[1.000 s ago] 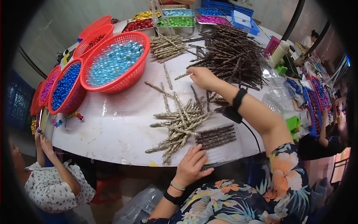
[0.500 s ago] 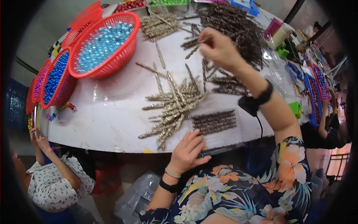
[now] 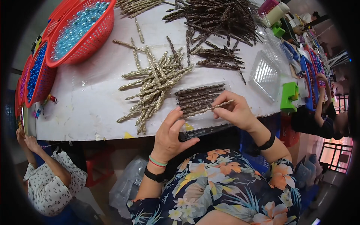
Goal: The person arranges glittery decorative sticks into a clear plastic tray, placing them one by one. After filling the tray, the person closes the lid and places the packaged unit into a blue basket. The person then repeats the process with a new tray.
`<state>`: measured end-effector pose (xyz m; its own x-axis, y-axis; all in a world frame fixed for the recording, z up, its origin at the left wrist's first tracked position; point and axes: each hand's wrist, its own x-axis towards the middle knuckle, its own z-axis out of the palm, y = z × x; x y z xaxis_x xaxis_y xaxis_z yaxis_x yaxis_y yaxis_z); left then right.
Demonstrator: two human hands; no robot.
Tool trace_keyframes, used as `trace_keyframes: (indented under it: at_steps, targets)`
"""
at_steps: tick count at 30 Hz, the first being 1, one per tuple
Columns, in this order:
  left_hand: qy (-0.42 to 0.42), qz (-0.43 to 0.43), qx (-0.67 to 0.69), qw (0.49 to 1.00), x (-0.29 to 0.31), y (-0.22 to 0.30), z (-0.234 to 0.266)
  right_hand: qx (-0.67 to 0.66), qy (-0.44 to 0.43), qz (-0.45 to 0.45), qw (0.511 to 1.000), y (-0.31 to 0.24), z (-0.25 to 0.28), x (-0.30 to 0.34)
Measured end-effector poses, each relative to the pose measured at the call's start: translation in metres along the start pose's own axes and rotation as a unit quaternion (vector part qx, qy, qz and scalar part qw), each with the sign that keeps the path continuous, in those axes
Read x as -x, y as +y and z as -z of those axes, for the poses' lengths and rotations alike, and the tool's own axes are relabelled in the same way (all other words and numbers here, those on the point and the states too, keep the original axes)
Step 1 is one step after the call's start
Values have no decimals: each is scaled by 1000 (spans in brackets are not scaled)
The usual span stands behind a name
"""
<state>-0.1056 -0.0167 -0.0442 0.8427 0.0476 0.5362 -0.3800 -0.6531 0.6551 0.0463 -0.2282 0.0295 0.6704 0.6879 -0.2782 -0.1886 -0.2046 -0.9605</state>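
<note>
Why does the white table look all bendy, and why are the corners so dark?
In the head view, the fisheye lens curves the white table edge and blackens the corners. Light is soft and even; the right hand holding a glittery stick looks sharp, while things at the rim look squashed.

The red basket (image 3: 84, 35) of blue beads is cut off by the top edge. The left hand (image 3: 170, 135) hides the clear tray's (image 3: 210, 112) near corner. The dark stick pile (image 3: 213, 17) runs past the top edge.

Dark floral top (image 3: 228, 183); black wristbands (image 3: 267, 143); green, red bracelets (image 3: 157, 162).
</note>
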Motion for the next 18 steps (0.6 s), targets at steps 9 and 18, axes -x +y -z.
trace_keyframes:
  at_steps: [9, 18]
  targets:
    - [2, 5, -37, 999, 0, 0, -2, -28, 16, -37, 999, 7, 28, 21]
    - [-4, 1, -53, 999, -3, 1, -2, 331, 85, 200, 918, 16, 25, 15]
